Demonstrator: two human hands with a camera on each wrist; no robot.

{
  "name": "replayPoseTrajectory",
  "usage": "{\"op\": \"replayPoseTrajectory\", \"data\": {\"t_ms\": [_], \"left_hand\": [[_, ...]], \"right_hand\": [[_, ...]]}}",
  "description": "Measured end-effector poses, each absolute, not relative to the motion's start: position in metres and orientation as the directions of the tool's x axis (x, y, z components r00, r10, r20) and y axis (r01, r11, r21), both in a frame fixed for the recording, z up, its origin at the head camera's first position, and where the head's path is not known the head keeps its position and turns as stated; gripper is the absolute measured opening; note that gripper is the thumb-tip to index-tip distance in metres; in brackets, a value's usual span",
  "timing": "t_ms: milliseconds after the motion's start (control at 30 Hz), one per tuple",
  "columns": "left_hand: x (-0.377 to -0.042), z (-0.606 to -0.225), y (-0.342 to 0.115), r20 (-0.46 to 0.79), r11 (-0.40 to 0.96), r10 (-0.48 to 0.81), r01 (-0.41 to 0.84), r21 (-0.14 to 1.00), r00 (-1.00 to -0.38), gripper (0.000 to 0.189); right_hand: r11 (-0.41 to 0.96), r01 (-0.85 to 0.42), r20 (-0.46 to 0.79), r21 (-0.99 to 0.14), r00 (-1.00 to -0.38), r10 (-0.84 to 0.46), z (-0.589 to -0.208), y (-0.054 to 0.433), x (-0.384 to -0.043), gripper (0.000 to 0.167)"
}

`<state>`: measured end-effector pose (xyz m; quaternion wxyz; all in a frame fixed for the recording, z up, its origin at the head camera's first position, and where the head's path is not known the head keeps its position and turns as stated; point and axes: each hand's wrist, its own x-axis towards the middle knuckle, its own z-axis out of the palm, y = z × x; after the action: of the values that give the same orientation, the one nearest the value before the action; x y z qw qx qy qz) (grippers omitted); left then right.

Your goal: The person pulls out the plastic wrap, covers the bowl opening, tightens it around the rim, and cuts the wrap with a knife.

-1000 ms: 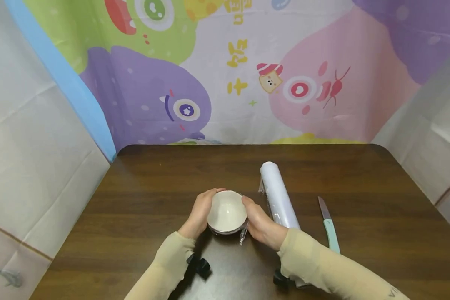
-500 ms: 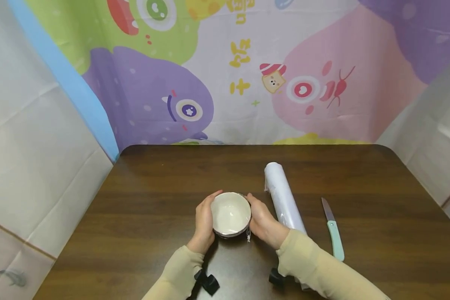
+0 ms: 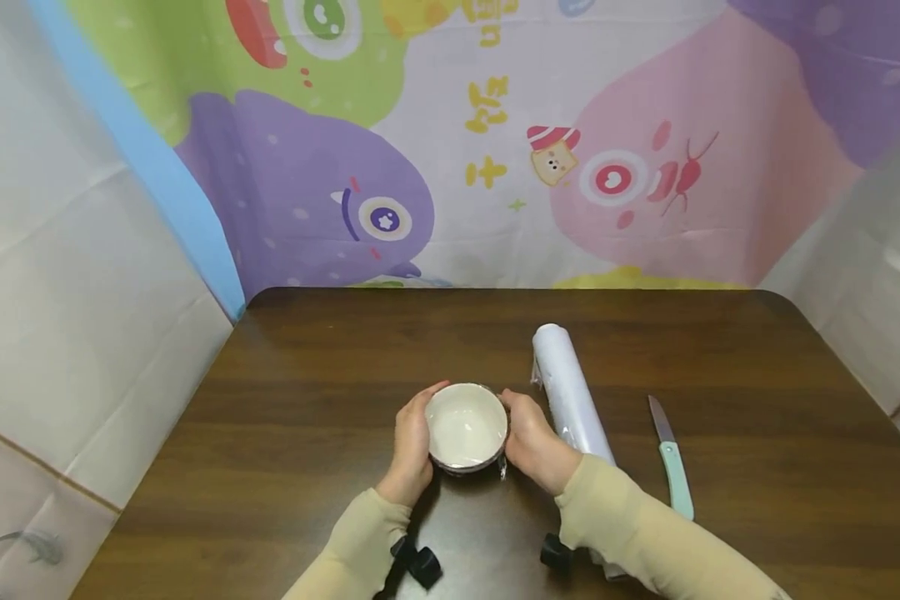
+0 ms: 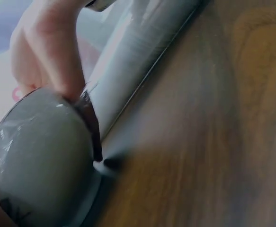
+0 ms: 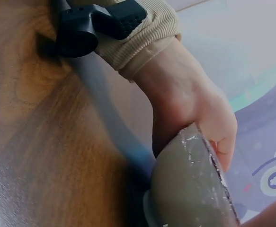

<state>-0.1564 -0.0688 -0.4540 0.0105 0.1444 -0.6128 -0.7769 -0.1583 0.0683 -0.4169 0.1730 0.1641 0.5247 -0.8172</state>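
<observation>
Between both hands is a small bowl (image 3: pixel 467 427) with a white inside, its mouth facing up. Clear cling film (image 5: pixel 199 158) covers it and wraps down over the rim, with wrinkles along the edge. My left hand (image 3: pixel 411 442) cups the left side, fingers bent round the wall. On the other side my right hand (image 3: pixel 532 433) holds the bowl with its thumb side by the rim. A twisted film end (image 3: pixel 503 467) hangs below the right side. In the left wrist view the bowl's outer wall (image 4: pixel 48 156) looks plain and greyish; its base is largely hidden.
A roll of cling film (image 3: pixel 572 383) lies slanted just right of the bowl, its near end behind the right forearm. Farther right lies a knife (image 3: pixel 673 467) with a mint handle, blade pointing away. The dark wooden table (image 3: pixel 307 358) meets a cartoon-print curtain (image 3: pixel 487 225) behind.
The whole view has shifted slightly, so everything sits farther right. My right thumb has slid from over the rim to its outer side, and the loose film end shows less.
</observation>
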Motion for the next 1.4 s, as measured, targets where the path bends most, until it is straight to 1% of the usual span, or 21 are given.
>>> {"op": "replayPoseTrajectory", "data": {"t_ms": [133,233,267,333,433,467,500,600,700,733,800,867,933,1000,1067,1133,1167,1233,1300,1400], "left_hand": [[-0.160,-0.452,-0.073,-0.227,-0.199,-0.128,-0.199,0.960,-0.966,0.047],[-0.163,-0.448,-0.078,-0.235,-0.150,-0.091,-0.220,0.964,-0.968,0.048],[-0.164,-0.446,-0.080,-0.237,-0.133,-0.081,-0.225,0.965,-0.968,0.049],[-0.167,-0.443,-0.085,-0.222,-0.091,-0.057,-0.217,0.972,-0.973,0.050],[-0.171,-0.435,-0.091,-0.189,-0.022,-0.023,-0.189,0.982,-0.982,0.050],[-0.172,-0.432,-0.093,-0.173,0.006,-0.011,-0.173,0.985,-0.985,0.049],[-0.175,-0.431,-0.095,-0.151,0.046,0.001,-0.151,0.987,-0.988,0.048],[-0.188,-0.439,-0.100,-0.082,0.218,0.044,-0.071,0.973,-0.996,0.042],[-0.212,-0.465,-0.107,-0.025,0.423,0.096,0.018,0.906,-0.995,0.035],[-0.221,-0.476,-0.109,-0.013,0.472,0.115,0.043,0.880,-0.993,0.032],[-0.236,-0.494,-0.113,0.017,0.542,0.145,0.094,0.835,-0.989,0.028],[-0.244,-0.505,-0.114,0.046,0.571,0.169,0.136,0.810,-0.985,0.026],[-0.246,-0.510,-0.114,0.086,0.598,0.193,0.186,0.780,-0.977,0.025],[-0.244,-0.509,-0.112,0.123,0.624,0.214,0.232,0.746,-0.969,0.025],[-0.239,-0.505,-0.108,0.148,0.649,0.243,0.274,0.710,-0.959,0.026],[-0.237,-0.503,-0.103,0.176,0.668,0.278,0.322,0.671,-0.944,0.026],[-0.237,-0.503,-0.101,0.195,0.674,0.296,0.349,0.652,-0.935,0.026],[-0.239,-0.504,-0.097,0.236,0.688,0.337,0.409,0.600,-0.912,0.027],[-0.242,-0.506,-0.093,0.274,0.698,0.375,0.465,0.545,-0.885,0.027],[-0.241,-0.506,-0.087,0.321,0.690,0.409,0.520,0.504,-0.854,0.025]], "right_hand": [[-0.332,0.448,-0.461,-0.830,-0.887,-0.044,-0.424,0.074,-0.163,0.053],[-0.293,0.420,-0.433,-0.859,-0.901,-0.021,-0.443,0.083,-0.170,0.036],[-0.283,0.389,-0.392,-0.877,-0.919,-0.048,-0.454,0.088,-0.174,0.031],[-0.216,0.343,-0.339,-0.914,-0.939,-0.055,-0.460,0.094,-0.175,0.037],[-0.094,0.275,-0.270,-0.957,-0.961,-0.061,-0.448,0.101,-0.168,0.055],[-0.057,0.259,-0.256,-0.964,-0.965,-0.059,-0.439,0.103,-0.164,0.059],[-0.009,0.270,-0.269,-0.963,-0.962,-0.035,-0.424,0.104,-0.159,0.061],[0.037,0.268,-0.269,-0.963,-0.963,-0.032,-0.397,0.116,-0.150,0.056],[0.071,0.244,-0.246,-0.967,-0.969,-0.018,-0.380,0.137,-0.145,0.048],[0.080,0.233,-0.234,-0.969,-0.972,-0.007,-0.378,0.146,-0.143,0.045],[0.110,0.205,-0.203,-0.973,-0.979,0.030,-0.379,0.164,-0.141,0.037],[0.169,0.187,-0.177,-0.968,-0.982,0.072,-0.384,0.183,-0.139,0.032],[0.294,0.176,-0.152,-0.939,-0.983,0.104,-0.392,0.204,-0.138,0.028],[0.487,0.148,-0.107,-0.861,-0.988,0.110,-0.408,0.230,-0.140,0.024],[0.664,0.088,-0.046,-0.742,-0.996,0.081,-0.447,0.269,-0.149,0.020],[0.785,0.030,0.013,-0.618,-0.999,0.048,-0.483,0.304,-0.156,0.016],[0.828,0.011,0.031,-0.561,-0.999,0.034,-0.500,0.318,-0.158,0.014],[0.866,-0.002,0.031,-0.499,-0.999,0.016,-0.526,0.342,-0.162,0.013],[0.889,0.018,-0.013,-0.458,-1.000,0.014,-0.525,0.347,-0.157,0.018],[0.909,0.066,-0.109,-0.413,-0.994,0.023,-0.523,0.356,-0.154,0.036]]}}
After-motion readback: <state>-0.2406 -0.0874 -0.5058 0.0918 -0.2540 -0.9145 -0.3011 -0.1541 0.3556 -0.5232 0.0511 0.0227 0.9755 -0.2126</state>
